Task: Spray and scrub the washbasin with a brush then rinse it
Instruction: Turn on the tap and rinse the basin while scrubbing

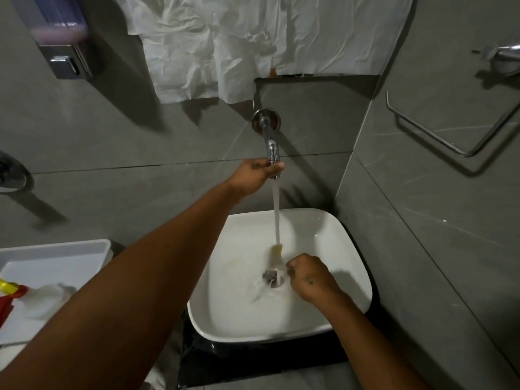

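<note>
The tap (272, 153), fixed to the grey wall above the washbasin (349, 249), is gripped at its outlet end by the left hand (256, 175), whose fingers (278, 166) are wrapped closed around the chrome. A stream of water (276, 215) is seen falling straight down into the bowl. Lower down, inside the bowl and just right of the drain (272, 278), the right hand (311, 275) is closed into a fist around the brush (276, 253). Only the brush's yellowish end is seen, blurred, directly under the stream, with its long axis running from the fist up and to the left. The rinsing stage appears to be in hand. The brush lies beneath the tap, so the right hand is the nearer one for any further scrubbing around the drain. A white tray (92, 246) with a red and yellow item (9, 294) is seen at the left.
</note>
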{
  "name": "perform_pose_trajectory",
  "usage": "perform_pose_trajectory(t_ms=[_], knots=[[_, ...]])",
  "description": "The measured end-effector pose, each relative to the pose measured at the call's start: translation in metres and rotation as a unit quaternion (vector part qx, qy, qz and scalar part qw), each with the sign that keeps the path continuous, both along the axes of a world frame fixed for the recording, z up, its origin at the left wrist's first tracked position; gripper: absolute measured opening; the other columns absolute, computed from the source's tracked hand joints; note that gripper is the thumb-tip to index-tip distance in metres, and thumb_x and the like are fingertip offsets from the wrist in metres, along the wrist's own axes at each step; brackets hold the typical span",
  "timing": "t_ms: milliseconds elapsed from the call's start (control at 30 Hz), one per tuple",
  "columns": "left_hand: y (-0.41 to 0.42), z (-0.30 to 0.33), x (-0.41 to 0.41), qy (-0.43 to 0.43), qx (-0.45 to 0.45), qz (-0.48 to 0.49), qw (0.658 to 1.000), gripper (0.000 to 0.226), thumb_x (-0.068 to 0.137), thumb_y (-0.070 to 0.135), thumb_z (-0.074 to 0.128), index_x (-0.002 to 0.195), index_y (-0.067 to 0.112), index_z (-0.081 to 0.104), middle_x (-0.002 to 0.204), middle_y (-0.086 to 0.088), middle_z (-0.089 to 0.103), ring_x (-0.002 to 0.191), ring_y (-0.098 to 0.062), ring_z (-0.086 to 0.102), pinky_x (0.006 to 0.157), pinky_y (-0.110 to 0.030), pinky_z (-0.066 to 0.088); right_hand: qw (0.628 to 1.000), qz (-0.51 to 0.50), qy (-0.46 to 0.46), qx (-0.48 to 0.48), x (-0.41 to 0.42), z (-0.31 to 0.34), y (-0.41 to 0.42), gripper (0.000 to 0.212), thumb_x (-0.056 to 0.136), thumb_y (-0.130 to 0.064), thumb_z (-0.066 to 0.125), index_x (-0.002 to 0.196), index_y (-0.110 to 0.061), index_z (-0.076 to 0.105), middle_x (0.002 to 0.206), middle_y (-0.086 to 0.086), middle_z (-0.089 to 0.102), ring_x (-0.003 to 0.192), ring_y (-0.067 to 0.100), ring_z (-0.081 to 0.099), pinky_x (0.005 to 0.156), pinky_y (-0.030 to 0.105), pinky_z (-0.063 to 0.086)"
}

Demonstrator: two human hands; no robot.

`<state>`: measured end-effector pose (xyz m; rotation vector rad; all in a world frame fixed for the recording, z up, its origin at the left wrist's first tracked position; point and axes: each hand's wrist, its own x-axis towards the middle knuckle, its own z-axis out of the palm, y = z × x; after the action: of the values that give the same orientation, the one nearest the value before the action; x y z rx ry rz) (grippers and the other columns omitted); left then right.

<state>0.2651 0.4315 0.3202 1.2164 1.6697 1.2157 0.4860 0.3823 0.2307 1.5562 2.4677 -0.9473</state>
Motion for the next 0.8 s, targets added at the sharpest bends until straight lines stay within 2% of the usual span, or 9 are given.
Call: perform_pose_trajectory(t_ms=[67,167,267,333,467,567,633,700,800], knots=[[-0.001,0.001,0.0,0.0,0.006,0.0,1.0,0.022,0.09,0.045,0.066,0.09,0.023,0.073,0.096,0.004,0.072,0.097,-0.011,0.064,0.081,-0.026,0.041,0.999,-0.025,0.008,0.026,0.002,0.0,0.0,0.015,0.087,-0.014,0.055,0.075,-0.015,0.064,0.083,0.006,0.064,0.088,0.033,0.067,0.07,0.027,0.049],[-0.002,0.0,0.001,-0.002,0.002,-0.003,1.0,0.022,0.09,0.044,0.066,0.091,0.023,0.073,0.095,0.005,0.072,0.094,-0.007,0.063,0.079,-0.024,0.041,1.0,-0.012,0.001,-0.002,0.004,-0.004,-0.002,0.018,0.088,-0.016,0.057,0.096,-0.017,0.072,0.098,0.007,0.07,0.095,0.03,0.068,0.079,0.029,0.054],[-0.002,0.002,0.001,0.004,-0.002,-0.002,1.0,0.024,0.09,0.045,0.066,0.094,0.022,0.074,0.098,0.005,0.072,0.094,-0.003,0.062,0.077,-0.022,0.039,0.999,-0.021,0.002,0.024,0.006,-0.005,-0.002,0.014,0.086,-0.014,0.055,0.088,-0.016,0.069,0.094,0.007,0.069,0.094,0.031,0.068,0.075,0.028,0.052],[-0.002,0.002,0.0,0.008,-0.008,0.0,1.0,0.025,0.09,0.046,0.066,0.095,0.023,0.073,0.099,0.006,0.072,0.094,-0.002,0.061,0.077,-0.022,0.039,1.0,0.003,0.004,0.009,0.003,-0.004,-0.002,0.016,0.088,-0.014,0.058,0.091,-0.017,0.073,0.093,0.005,0.071,0.091,0.028,0.069,0.076,0.028,0.053],[-0.002,0.001,0.0,0.026,0.009,-0.014,1.0,0.025,0.091,0.047,0.064,0.095,0.023,0.071,0.098,0.003,0.07,0.097,-0.011,0.062,0.081,-0.028,0.042,0.999,-0.033,0.014,0.035,0.001,0.002,0.002,0.017,0.086,-0.01,0.055,0.072,-0.017,0.06,0.081,0.005,0.065,0.083,0.03,0.067,0.068,0.027,0.049],[-0.004,-0.007,0.0,0.016,0.008,-0.026,1.0,0.032,0.092,0.047,0.062,0.102,0.017,0.069,0.104,-0.003,0.069,0.103,-0.017,0.061,0.082,-0.029,0.042,0.999,-0.031,0.008,0.03,0.002,0.0,-0.001,0.016,0.084,-0.008,0.054,0.072,-0.017,0.059,0.078,0.005,0.061,0.081,0.029,0.066,0.066,0.026,0.047],[-0.007,-0.012,-0.001,0.014,-0.002,-0.021,1.0,0.035,0.09,0.048,0.064,0.104,0.017,0.071,0.106,-0.003,0.07,0.105,-0.016,0.061,0.082,-0.027,0.041,0.999,-0.024,0.008,0.024,0.003,-0.004,-0.007,0.014,0.084,-0.008,0.055,0.08,-0.015,0.066,0.083,0.005,0.065,0.087,0.029,0.068,0.069,0.026,0.05],[-0.008,-0.014,-0.004,0.008,-0.015,-0.012,1.0,0.031,0.087,0.049,0.067,0.1,0.021,0.073,0.104,0.002,0.072,0.104,-0.012,0.062,0.08,-0.025,0.04,1.0,-0.003,0.009,0.003,0.001,-0.009,-0.014,0.015,0.086,-0.011,0.057,0.087,-0.015,0.072,0.09,0.004,0.07,0.09,0.027,0.069,0.074,0.027,0.054],[-0.005,-0.009,-0.009,0.013,-0.037,0.004,0.999,0.026,0.082,0.049,0.074,0.091,0.025,0.077,0.097,0.009,0.075,0.101,-0.007,0.063,0.081,-0.024,0.039,0.999,-0.034,0.023,0.027,-0.001,-0.006,-0.007,0.015,0.085,-0.008,0.053,0.075,-0.013,0.063,0.082,0.003,0.066,0.085,0.027,0.068,0.067,0.028,0.051]])
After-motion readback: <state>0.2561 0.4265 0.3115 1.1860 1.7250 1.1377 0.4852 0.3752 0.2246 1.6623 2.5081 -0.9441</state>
